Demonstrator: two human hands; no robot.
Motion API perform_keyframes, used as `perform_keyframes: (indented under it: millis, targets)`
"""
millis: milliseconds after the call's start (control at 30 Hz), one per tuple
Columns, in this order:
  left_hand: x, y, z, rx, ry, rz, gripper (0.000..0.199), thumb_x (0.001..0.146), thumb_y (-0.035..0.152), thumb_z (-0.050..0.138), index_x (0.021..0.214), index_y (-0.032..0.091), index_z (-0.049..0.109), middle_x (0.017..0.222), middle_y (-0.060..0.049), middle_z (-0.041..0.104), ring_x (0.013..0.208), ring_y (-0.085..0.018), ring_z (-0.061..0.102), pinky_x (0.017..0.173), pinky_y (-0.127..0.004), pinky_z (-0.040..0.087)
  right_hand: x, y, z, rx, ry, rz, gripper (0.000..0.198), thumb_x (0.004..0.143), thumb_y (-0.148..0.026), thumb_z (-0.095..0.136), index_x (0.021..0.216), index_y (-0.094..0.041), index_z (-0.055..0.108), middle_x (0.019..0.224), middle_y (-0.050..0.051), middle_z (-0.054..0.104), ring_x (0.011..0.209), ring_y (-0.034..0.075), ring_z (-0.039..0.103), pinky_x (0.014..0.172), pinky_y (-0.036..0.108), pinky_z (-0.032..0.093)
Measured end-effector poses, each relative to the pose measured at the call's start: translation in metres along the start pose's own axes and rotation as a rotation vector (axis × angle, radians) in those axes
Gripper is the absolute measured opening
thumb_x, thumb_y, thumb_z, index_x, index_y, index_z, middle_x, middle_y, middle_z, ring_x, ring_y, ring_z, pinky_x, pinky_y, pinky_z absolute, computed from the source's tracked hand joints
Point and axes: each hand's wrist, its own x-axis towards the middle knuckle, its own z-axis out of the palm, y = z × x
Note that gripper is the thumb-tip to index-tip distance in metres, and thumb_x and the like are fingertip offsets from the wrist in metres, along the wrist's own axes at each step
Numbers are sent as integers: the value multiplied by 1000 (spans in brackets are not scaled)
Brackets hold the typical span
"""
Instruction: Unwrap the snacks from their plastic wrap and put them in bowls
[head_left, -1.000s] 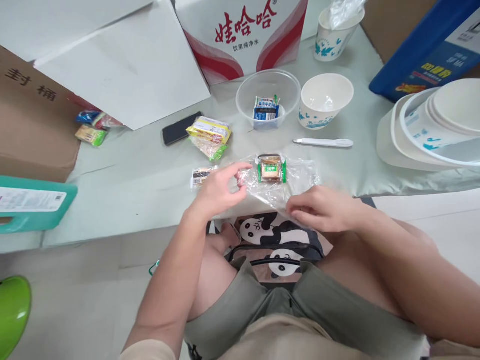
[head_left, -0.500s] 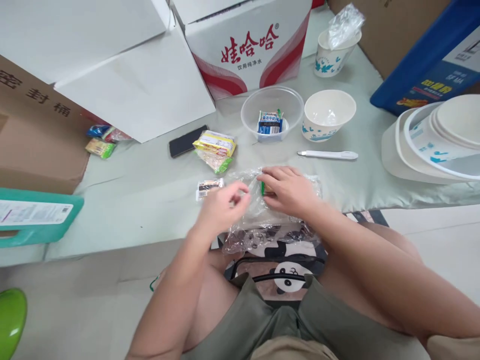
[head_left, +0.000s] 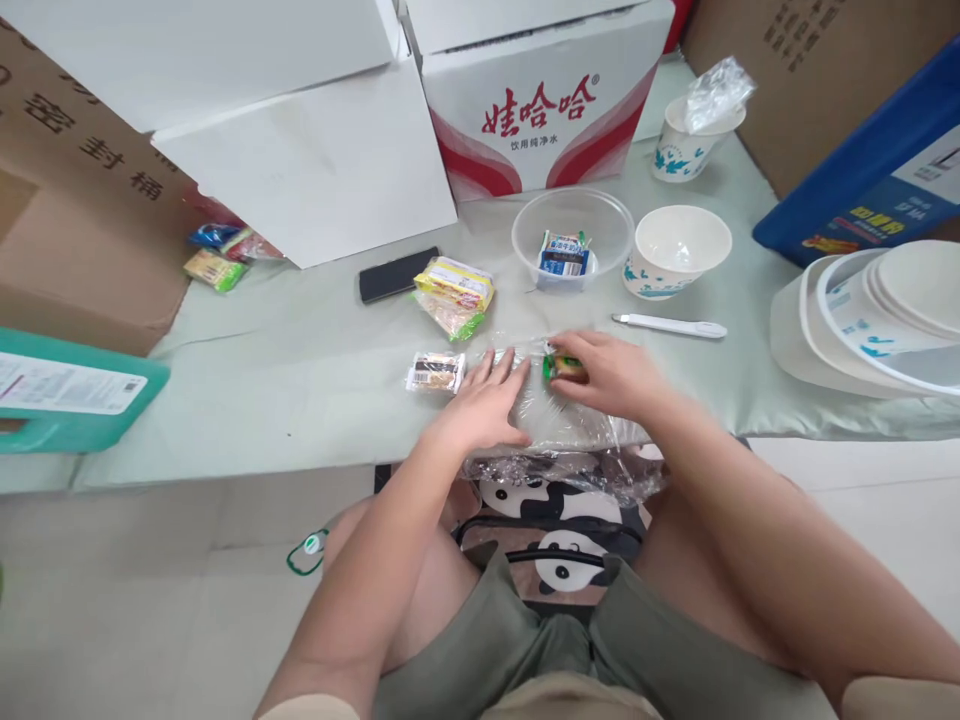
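Note:
My left hand (head_left: pixel 487 400) lies palm down with fingers spread on a sheet of clear plastic film (head_left: pixel 577 415), which hangs over the table's front edge. In my right hand (head_left: pixel 611 375), the fingers are curled around a small green-and-tan snack packet (head_left: pixel 559 368) resting on that film. A white-and-brown snack packet (head_left: pixel 435 373) sits just left of my left hand. Beyond it, a yellow snack packet (head_left: pixel 455 282) overlaps a clear green-ended one (head_left: pixel 455 317). A clear plastic bowl (head_left: pixel 525 235) holds a blue-and-white packet (head_left: pixel 564 255).
Behind the packets lies a black phone (head_left: pixel 394 275). A white paper cup (head_left: pixel 679 250) and a white-handled cutter (head_left: pixel 671 326) are to the right, near nested tubs (head_left: pixel 795 345). White cartons (head_left: pixel 540 120) stand at the back, with a teal container (head_left: pixel 82 400) at left.
My left hand has come down from a raised, curled pose and spread onto the film. My right hand stays at the green-and-tan packet. The whole view has shifted slightly.

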Motion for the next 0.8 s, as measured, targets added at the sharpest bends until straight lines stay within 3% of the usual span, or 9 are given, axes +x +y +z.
perform_keyframes:
  millis: [167, 367, 533, 600, 667, 800]
  targets:
    - [0, -4, 5, -60, 54, 36, 117, 74, 46, 82, 169, 27, 17, 179, -12, -1, 164, -43, -5, 131, -62, 15, -1, -6, 4, -71, 124, 117, 41, 98, -33, 48, 133, -22, 66, 126, 11, 77, 104, 33, 72, 73, 41, 50]
    - [6, 0, 2, -43, 9, 39, 124, 67, 40, 87, 169, 32, 17, 179, -11, -6, 163, -47, -8, 130, -67, 12, 2, -14, 14, -188, 169, 72, 43, 102, -27, 38, 132, -19, 67, 122, 14, 77, 108, 34, 70, 80, 44, 51]
    - [8, -1, 1, -54, -7, 46, 122, 69, 41, 88, 169, 30, 17, 180, -12, -5, 163, -47, -8, 131, -66, 12, 2, -9, 20, -184, 111, -27, 48, 94, -39, 55, 135, -16, 64, 128, 17, 74, 117, 39, 66, 90, 49, 54]
    - [9, -2, 2, -61, 2, 62, 121, 69, 41, 88, 168, 32, 20, 180, -10, -4, 163, -47, -8, 132, -65, 12, 1, -2, 21, -163, 95, -42, 57, 86, -35, 62, 140, -16, 61, 133, 18, 71, 121, 40, 65, 93, 51, 54]
    - [10, -4, 4, -72, 25, 79, 121, 68, 41, 89, 168, 34, 20, 180, -8, -3, 163, -48, -7, 131, -67, 11, -1, 5, 18, -102, 110, 3, 57, 83, -29, 62, 139, -18, 62, 129, 17, 73, 117, 39, 67, 91, 51, 55]
    - [10, -5, 5, -92, 31, 77, 123, 68, 41, 91, 168, 36, 19, 180, -7, 0, 163, -49, -7, 130, -69, 12, -3, 15, 0, 99, 193, 171, 39, 80, -35, 66, 117, -23, 71, 101, 10, 78, 91, 32, 71, 83, 49, 56]
